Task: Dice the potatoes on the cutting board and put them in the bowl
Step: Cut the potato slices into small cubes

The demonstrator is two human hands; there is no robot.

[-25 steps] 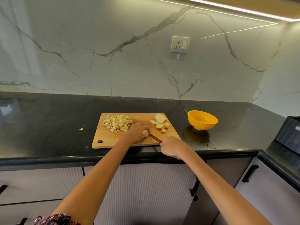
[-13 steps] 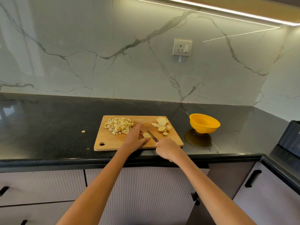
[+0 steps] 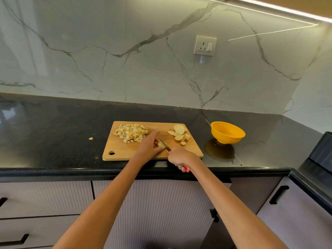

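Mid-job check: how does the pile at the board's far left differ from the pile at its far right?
The left pile is small diced cubes, heaped close; the right pile is flat round slices, loosely spread and overlapping. The left pile holds many pieces, the right pile only a handful. Both are pale potato lying on the cutting board, none yet in the yellow bowl.

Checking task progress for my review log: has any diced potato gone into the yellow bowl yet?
No, the yellow bowl looks empty inside, while the diced potato pile lies on the cutting board.
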